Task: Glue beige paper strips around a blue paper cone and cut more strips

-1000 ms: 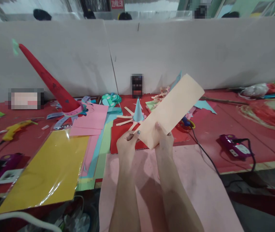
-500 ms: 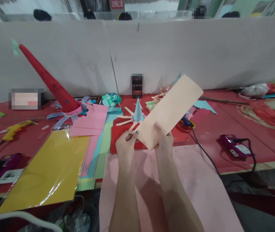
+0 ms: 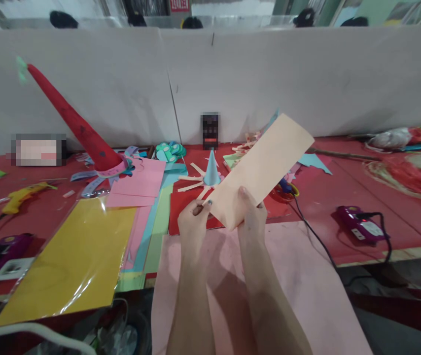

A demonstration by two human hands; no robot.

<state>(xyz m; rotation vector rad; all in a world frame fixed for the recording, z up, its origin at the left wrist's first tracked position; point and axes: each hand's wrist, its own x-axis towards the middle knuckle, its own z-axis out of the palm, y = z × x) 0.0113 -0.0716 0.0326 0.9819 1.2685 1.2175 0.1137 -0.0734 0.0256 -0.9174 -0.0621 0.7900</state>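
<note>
Both of my hands hold a long peach paper strip by its near end, raised above the red table. My left hand pinches the strip's near left corner. My right hand grips the near edge with the thumb on top. The strip slants up and to the right. A large pink sheet lies under my forearms. A small light-blue paper cone with peach strips around its base stands just behind the hands.
A tall red paper cone leans at the back left. A yellow sheet in plastic lies at the left over pink and green sheets. Glue guns: purple right with a black cord, yellow left. A white partition closes the back.
</note>
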